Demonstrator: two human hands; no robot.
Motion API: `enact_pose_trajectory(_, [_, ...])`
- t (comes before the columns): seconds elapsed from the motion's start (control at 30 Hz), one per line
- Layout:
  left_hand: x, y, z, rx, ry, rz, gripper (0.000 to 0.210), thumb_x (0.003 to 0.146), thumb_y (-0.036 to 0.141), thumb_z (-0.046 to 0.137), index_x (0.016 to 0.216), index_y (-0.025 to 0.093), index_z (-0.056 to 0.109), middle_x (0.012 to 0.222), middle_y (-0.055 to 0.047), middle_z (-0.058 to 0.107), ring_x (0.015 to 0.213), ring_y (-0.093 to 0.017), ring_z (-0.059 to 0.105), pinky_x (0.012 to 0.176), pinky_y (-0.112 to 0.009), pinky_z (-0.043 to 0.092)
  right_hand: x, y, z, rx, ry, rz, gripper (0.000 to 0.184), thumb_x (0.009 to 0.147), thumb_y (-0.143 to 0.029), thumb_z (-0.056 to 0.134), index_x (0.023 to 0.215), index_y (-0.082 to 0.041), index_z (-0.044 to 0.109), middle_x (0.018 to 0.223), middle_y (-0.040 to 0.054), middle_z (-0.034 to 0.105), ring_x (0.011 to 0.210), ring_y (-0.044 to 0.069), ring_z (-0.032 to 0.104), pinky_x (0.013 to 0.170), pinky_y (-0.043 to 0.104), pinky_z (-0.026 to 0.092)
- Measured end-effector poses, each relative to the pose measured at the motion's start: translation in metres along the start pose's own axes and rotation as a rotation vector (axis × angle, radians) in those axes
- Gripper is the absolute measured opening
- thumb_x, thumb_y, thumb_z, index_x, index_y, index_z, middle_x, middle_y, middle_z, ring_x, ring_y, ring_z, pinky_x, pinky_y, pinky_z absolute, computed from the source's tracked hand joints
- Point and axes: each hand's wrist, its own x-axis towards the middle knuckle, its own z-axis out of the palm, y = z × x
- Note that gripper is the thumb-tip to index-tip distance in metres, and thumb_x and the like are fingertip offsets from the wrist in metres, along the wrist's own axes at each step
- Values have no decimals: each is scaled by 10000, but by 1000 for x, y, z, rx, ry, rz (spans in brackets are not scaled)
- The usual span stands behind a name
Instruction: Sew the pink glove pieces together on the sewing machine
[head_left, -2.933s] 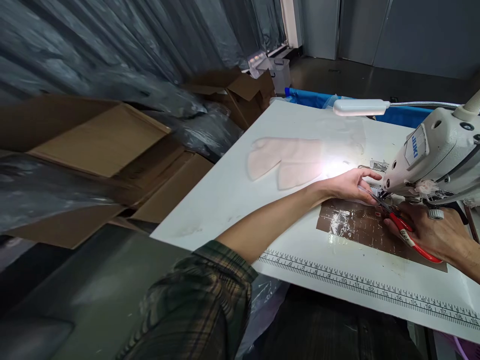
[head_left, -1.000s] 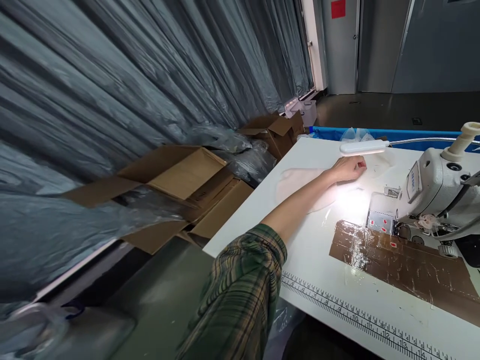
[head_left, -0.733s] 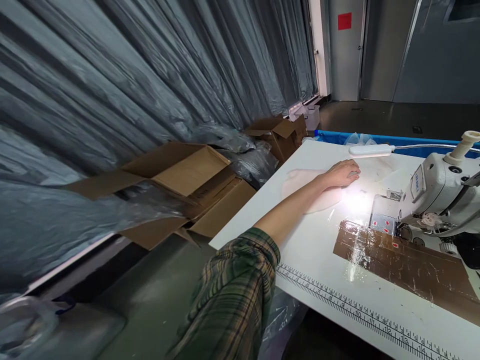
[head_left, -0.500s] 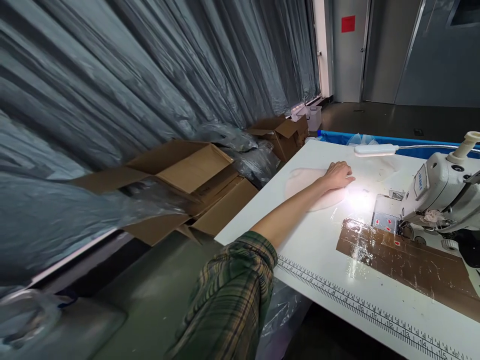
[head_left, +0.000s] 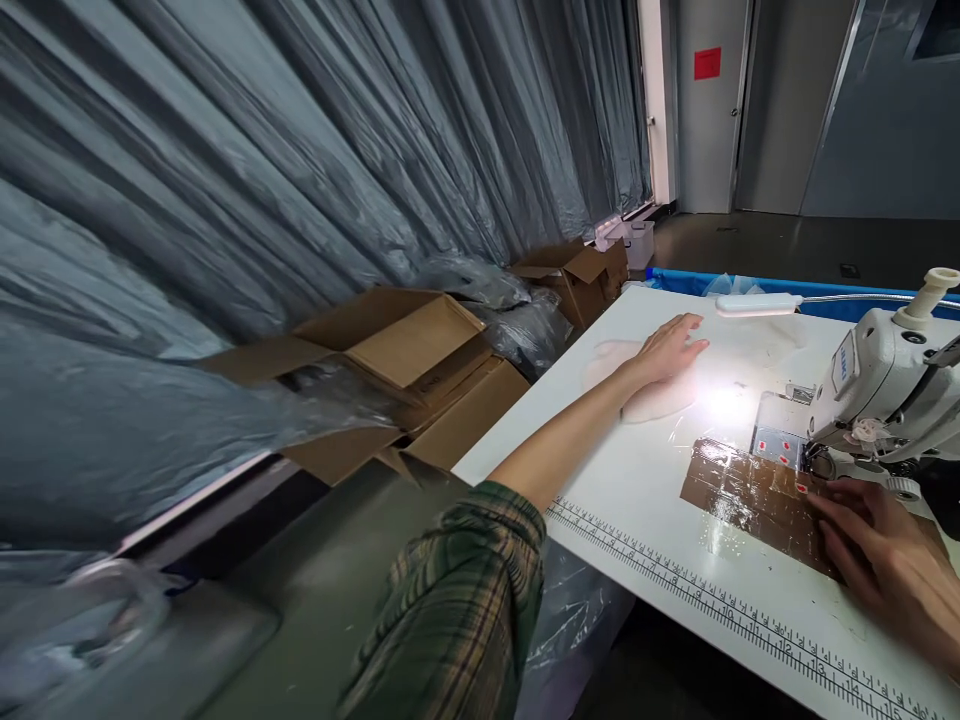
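Note:
A thin, pale pinkish-white piece of material lies flat on the white sewing table. Over its far edge rests my left hand, fingers stretched out and thumb apart. My right hand is low over the brown taped sheet, just in front of the needle area of the white sewing machine. Its fingers are extended and slightly apart, and I see nothing held in them. Red arrow stickers mark the metal plate beside the needle.
A ruler strip runs along the table's near edge. A lamp on a bendable neck lights the surface. Open cardboard boxes and plastic bags stand left of the table, below a grey curtain.
My right hand has come into view from the right, beside the needle area. The left hand stays on the pale piece, its fingers now straighter. The view has shifted slightly.

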Motion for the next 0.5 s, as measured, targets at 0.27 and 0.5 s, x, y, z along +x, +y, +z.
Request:
enact_pose_trajectory(0.27, [-63, -41, -8, -21, 51, -172, 228, 830, 415, 698, 798, 190, 678, 897, -21, 656, 774, -163, 615, 742, -286, 504, -8, 3, 21, 144, 88, 62, 295, 992, -345, 473, 1118, -225, 710, 1060, 98, 658, 821, 204, 711, 633, 299, 609])
enact_pose_trajectory(0.5, [-72, -49, 0, -122, 2, -187, 221, 814, 337, 712, 671, 192, 627, 919, -11, 601, 815, -156, 594, 797, -293, 483, -28, 12, 40, 200, 3, 165, 320, 978, -366, 484, 1230, -302, 670, 1159, 76, 632, 955, 237, 704, 771, 370, 614])
